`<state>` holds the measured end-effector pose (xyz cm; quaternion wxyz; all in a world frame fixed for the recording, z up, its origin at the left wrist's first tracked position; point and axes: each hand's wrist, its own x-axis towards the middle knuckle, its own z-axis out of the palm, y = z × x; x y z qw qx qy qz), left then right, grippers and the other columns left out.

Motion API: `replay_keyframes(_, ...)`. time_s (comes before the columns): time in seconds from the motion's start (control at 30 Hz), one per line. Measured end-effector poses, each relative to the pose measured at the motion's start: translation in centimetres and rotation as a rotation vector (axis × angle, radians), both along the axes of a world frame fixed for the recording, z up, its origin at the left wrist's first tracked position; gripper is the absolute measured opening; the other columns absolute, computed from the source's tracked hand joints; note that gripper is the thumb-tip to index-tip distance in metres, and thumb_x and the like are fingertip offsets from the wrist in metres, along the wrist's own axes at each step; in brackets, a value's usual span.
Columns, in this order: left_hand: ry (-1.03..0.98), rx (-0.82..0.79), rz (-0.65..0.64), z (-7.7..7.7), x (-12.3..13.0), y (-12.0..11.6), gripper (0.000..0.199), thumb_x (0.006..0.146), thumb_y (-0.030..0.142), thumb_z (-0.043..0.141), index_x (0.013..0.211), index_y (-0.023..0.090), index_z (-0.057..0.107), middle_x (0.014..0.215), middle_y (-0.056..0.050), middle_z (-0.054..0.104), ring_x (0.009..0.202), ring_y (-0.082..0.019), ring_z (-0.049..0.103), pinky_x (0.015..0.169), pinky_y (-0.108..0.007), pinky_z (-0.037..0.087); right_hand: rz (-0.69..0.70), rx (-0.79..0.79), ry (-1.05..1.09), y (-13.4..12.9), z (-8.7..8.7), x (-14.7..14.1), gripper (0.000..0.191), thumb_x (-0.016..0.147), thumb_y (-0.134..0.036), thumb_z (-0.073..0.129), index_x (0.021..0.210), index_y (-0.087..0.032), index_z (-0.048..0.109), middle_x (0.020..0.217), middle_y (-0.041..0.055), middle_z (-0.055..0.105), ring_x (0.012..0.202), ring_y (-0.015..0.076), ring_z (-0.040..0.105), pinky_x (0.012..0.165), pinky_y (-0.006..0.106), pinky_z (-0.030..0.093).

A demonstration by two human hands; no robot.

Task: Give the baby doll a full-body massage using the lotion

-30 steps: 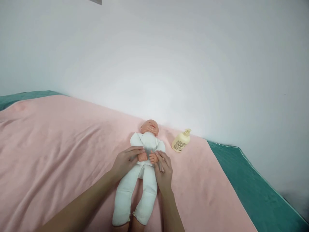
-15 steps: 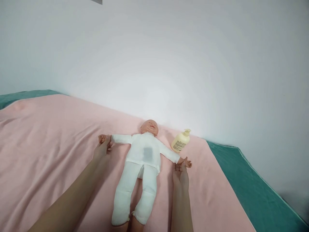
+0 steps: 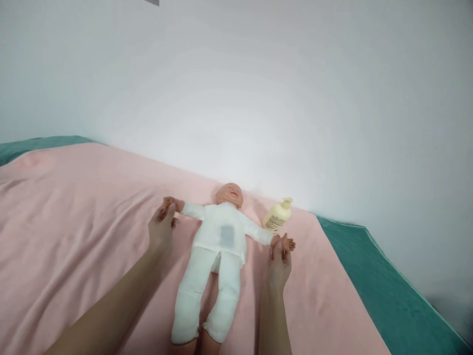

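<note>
Both doll arms (image 3: 257, 232) are spread wide, one grasped in the left hand (image 3: 161, 232), one in the right hand (image 3: 279, 268), neither released.

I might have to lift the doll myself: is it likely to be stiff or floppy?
The doll would probably sag at its joints, as its white cloth limbs look padded. Its smooth head is likely firmer and may loll. The left hand and right hand hold it only near the wrists, so the arms might rise before the trunk.
</note>
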<state>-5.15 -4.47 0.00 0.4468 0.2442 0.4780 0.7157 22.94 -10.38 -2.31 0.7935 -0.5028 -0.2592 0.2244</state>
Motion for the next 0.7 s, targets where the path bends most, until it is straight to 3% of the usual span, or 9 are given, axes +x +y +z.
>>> replay_keyframes(0.1,0.201,0.106,-0.105,0.3,2.0,-1.2,0.035,0.073,0.041,0.073,0.102,0.022,0.069,0.085,-0.001,0.064,0.049,-0.005,0.041,0.048,-0.02,0.038,-0.052,-0.011,-0.206,-0.6,1.3,-2.7,0.052,0.08,-0.039,0.067,0.126,-0.016,0.057,0.133,0.0098,0.055,0.123,0.0241,0.051,0.108,0.043,0.038)
replay_keyframes(0.2,0.475,0.209,-0.317,-0.2,3.5,-2.2,0.03,0.074,0.032,0.071,0.103,0.023,0.072,0.091,-0.003,0.068,0.047,-0.006,0.041,0.045,-0.022,0.037,0.056,0.008,-0.5,-1.0,1.1,-4.6,0.041,0.082,-0.032,0.066,0.12,-0.018,0.061,0.12,0.0095,0.063,0.112,0.0236,0.058,0.101,0.044,0.045)
replay_keyframes(0.33,0.742,0.465,-0.524,-1.0,4.1,-2.5,0.023,0.077,0.019,0.062,0.096,0.025,0.075,0.114,-0.006,0.066,0.077,-0.016,0.063,0.058,-0.024,0.048,0.188,0.107,-0.935,-0.8,0.1,-5.3,0.032,0.086,-0.023,0.062,0.117,-0.026,0.065,0.114,0.0072,0.064,0.11,0.022,0.057,0.095,0.042,0.049)
replay_keyframes(0.43,0.814,0.497,-0.586,-1.4,4.0,-2.2,0.026,0.079,0.016,0.057,0.096,0.024,0.074,0.113,-0.006,0.066,0.097,-0.02,0.064,0.069,-0.024,0.053,0.2,0.154,-1.091,-0.5,-0.1,-5.2,0.035,0.086,-0.018,0.06,0.12,-0.03,0.063,0.113,0.0061,0.064,0.11,0.0218,0.056,0.094,0.043,0.049)
replay_keyframes(0.7,0.879,0.522,-0.638,-1.9,4.0,-2.1,0.027,0.081,0.017,0.056,0.1,0.025,0.073,0.116,-0.005,0.064,0.104,-0.02,0.062,0.075,-0.025,0.054,0.207,0.162,-1.29,-0.3,0.2,-4.9,0.04,0.089,-0.015,0.056,0.125,-0.03,0.059,0.114,0.0052,0.063,0.112,0.0214,0.054,0.103,0.05,0.039)
